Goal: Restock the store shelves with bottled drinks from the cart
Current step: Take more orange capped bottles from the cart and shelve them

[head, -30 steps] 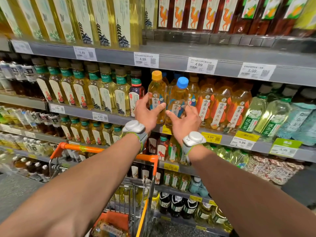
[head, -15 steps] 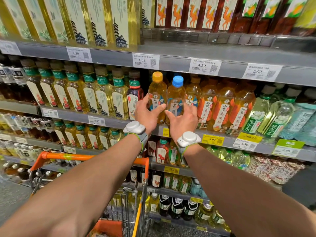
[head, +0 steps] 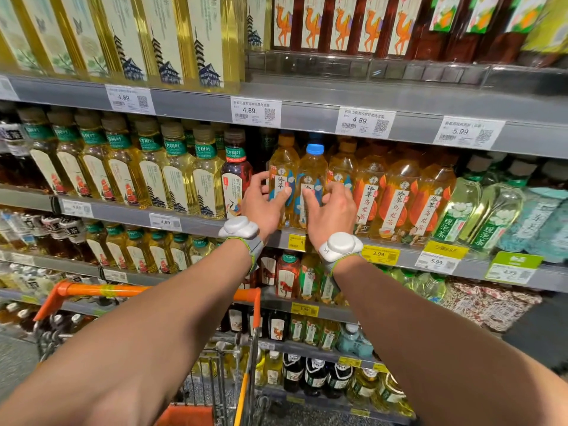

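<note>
Gripping orange-cap bottle (head: 281,161): left hand (head: 264,207), fingers (head: 259,178) curled round | blue-cap bottle (head: 313,167): right hand (head: 333,213), fingers curled round | both on shelf (head: 203,226)

Bottles (head: 311,172) on shelf (head: 196,225), cart (head: 98,289) before it

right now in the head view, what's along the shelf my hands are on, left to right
pale yellow square bottles with green neck bands → dark red bottle → orange-capped amber bottle in left hand → blue-capped amber bottle in right hand → orange-labelled amber bottles → pale green bottles
</note>
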